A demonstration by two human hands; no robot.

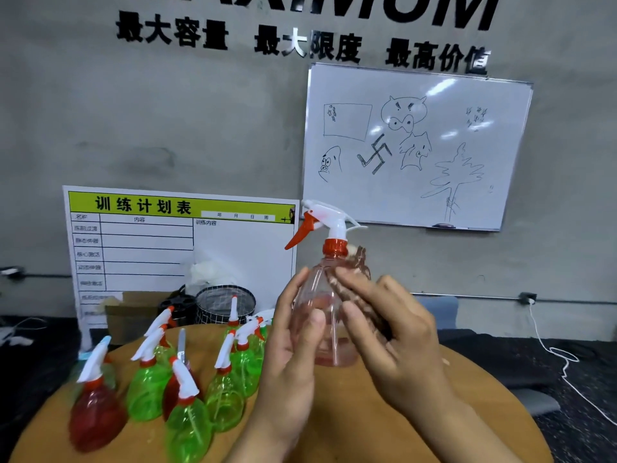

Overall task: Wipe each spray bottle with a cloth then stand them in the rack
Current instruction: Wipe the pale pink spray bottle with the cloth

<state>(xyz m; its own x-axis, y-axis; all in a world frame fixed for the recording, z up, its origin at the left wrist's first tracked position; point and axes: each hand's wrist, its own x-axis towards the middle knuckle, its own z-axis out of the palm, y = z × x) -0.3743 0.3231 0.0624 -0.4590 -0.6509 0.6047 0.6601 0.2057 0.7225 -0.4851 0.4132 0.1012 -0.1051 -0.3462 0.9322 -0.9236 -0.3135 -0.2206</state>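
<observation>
I hold a clear pink spray bottle (322, 302) upright above the round wooden table (417, 412), its white head and red trigger pointing left. My left hand (293, 355) grips the bottle's left side with the thumb across its front. My right hand (394, 332) presses a brownish cloth (359, 262) against the bottle's right side and shoulder, fingers curled round the cloth. Several green bottles (223, 396) and a red bottle (95, 416) stand on the table at the left. I cannot make out a rack among them.
Behind the table stand a wire mesh basket (225, 302), a black holder (178, 305) and a cardboard box (130, 312). A schedule board (167, 248) leans on the wall, with a whiteboard (414, 145) hung to its right. A white cable (561, 355) trails on the dark floor at right.
</observation>
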